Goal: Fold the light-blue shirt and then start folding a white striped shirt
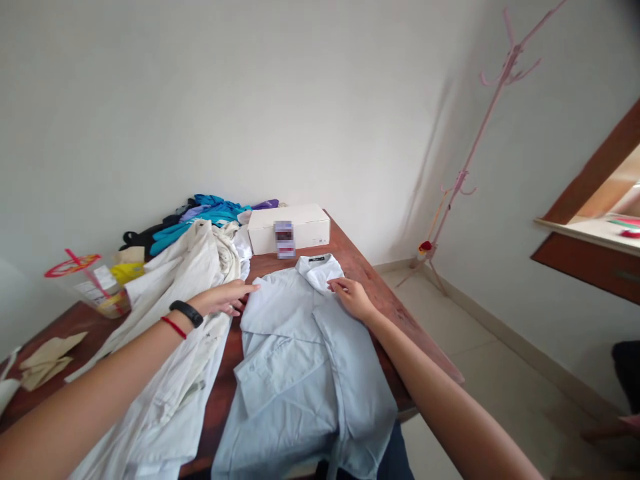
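My two forearms come in from the bottom corners, nearest of all, and between them the hem of the pale blue shirt hangs over the near edge of the desk.

As I judge it, the folding is only partly done. The shirt lies front down and fairly flat, one sleeve looks already turned in across the back on the left side, and the collar sits at the far end. The other side and the fold up from the hem seem not yet made.

Going from the left: a plastic cup with a red straw stands at the far left corner, with some brown paper nearer to me. A rumpled white shirt lies just beside the blue one, and my left arm crosses over it. My left hand, a black band and a red string on its wrist, rests at the blue shirt's left shoulder, its fingers stretched out flat and together, pinching nothing. A heap of blue, purple and black clothes lies behind the white one. A white box stands at the far end. My right hand is on the shirt just right of the collar, fingers slightly curled, their tips pressing the cloth by the collar; whether they nip it I cannot tell.

The cloth is thin, soft and lightly creased.
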Available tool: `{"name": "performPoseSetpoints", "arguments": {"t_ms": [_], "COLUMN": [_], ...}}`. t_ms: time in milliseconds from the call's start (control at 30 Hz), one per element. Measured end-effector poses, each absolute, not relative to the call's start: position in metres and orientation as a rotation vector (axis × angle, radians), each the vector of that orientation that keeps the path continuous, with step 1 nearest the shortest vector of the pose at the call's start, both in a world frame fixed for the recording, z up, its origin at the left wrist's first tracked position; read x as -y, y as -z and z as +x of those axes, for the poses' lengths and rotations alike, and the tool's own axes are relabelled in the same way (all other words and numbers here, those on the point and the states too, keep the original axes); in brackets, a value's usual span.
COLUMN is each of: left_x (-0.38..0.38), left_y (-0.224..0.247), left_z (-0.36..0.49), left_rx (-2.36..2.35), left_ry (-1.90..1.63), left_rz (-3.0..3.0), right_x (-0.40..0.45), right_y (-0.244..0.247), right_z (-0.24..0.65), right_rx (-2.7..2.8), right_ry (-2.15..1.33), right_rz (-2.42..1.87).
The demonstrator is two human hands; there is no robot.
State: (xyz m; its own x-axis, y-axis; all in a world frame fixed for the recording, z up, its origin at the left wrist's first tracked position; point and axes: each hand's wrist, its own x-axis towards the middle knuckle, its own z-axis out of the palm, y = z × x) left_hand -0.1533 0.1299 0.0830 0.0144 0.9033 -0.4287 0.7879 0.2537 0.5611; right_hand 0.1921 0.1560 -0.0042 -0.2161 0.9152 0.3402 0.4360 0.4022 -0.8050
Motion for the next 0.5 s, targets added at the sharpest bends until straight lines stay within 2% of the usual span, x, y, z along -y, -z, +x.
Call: {"name": "performPoseSetpoints", "arguments": {"t_ms": [267, 500], "left_x": [-0.135, -0.156], "left_y": [-0.093, -0.079], "left_z": [-0.145, -0.148], "left_rx": [-1.614, -1.520], "left_ry": [-0.301, -0.481], "left_rz": [1.409, 1.246], "right_x": [-0.159, -0.166], "right_y": [0.007, 0.016], "right_z": [0.196, 0.197], "right_rx": [1.823, 1.874], "right_ry": [-0.773, -0.742], "right_rz": [-1.121, -1.094]}}
